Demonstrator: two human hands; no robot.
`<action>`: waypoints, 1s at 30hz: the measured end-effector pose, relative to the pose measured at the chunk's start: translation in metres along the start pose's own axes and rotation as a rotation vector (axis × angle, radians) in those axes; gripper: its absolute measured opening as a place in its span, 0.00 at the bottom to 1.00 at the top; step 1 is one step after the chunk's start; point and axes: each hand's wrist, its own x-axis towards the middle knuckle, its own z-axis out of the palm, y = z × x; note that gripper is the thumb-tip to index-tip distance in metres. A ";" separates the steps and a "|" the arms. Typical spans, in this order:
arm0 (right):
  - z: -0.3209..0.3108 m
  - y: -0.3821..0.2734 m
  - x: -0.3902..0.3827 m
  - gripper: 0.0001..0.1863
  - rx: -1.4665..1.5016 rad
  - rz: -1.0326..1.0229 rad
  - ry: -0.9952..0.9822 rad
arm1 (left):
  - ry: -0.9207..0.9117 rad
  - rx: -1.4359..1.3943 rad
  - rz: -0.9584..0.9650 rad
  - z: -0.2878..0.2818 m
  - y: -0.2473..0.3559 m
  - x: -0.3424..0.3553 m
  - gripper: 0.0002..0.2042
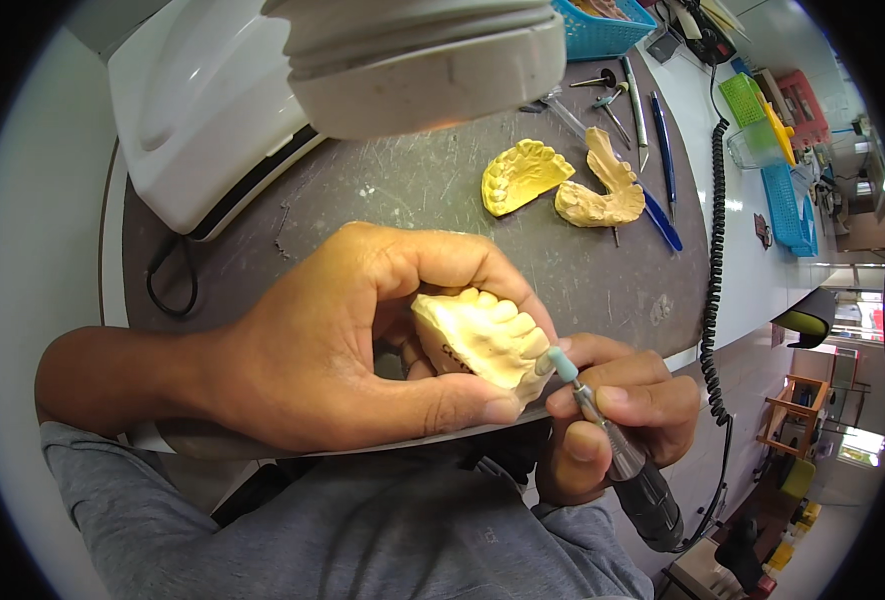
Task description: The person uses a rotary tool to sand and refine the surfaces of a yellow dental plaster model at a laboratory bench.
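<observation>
Mat behind handheld cast, wooden furniture rightward

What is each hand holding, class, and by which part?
Left hand: a pale yellow dental model, by its sides. Right hand: a rotary handpiece, by its metal front section, behind the pale-green tip.
</observation>
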 end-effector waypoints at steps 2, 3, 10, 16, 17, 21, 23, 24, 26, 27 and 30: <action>-0.004 -0.001 0.002 0.16 -0.004 0.003 -0.081 | -0.001 -0.006 0.005 0.000 0.001 0.000 0.18; -0.002 -0.001 0.002 0.16 -0.003 0.002 -0.080 | 0.002 -0.003 -0.008 0.000 0.002 0.000 0.18; -0.002 0.003 0.015 0.19 0.010 -0.005 0.043 | 0.113 -0.230 -0.040 0.007 0.007 0.002 0.19; 0.003 0.001 0.016 0.28 -0.125 0.138 -0.041 | 0.179 -0.262 -0.076 0.011 0.010 -0.001 0.21; 0.002 0.001 0.016 0.28 -0.126 0.135 -0.036 | 0.185 -0.256 -0.124 0.011 0.013 0.000 0.22; 0.001 -0.005 0.020 0.25 -0.118 0.337 0.033 | 0.219 -0.272 -0.183 0.010 0.018 0.002 0.25; 0.000 -0.006 0.021 0.23 -0.035 0.403 0.041 | 0.201 -0.151 -0.121 0.006 0.012 -0.001 0.28; -0.001 -0.006 0.022 0.22 -0.058 0.390 0.014 | 0.199 -0.155 -0.122 0.005 0.013 -0.002 0.28; 0.000 -0.005 0.021 0.22 -0.059 0.393 0.021 | 0.199 -0.116 -0.143 0.004 0.015 -0.004 0.30; 0.000 -0.005 0.021 0.22 -0.057 0.393 0.026 | 0.196 -0.121 -0.146 0.002 0.013 -0.005 0.30; 0.000 -0.003 0.022 0.22 -0.052 0.380 -0.002 | 0.164 -0.136 -0.129 0.000 0.012 -0.006 0.30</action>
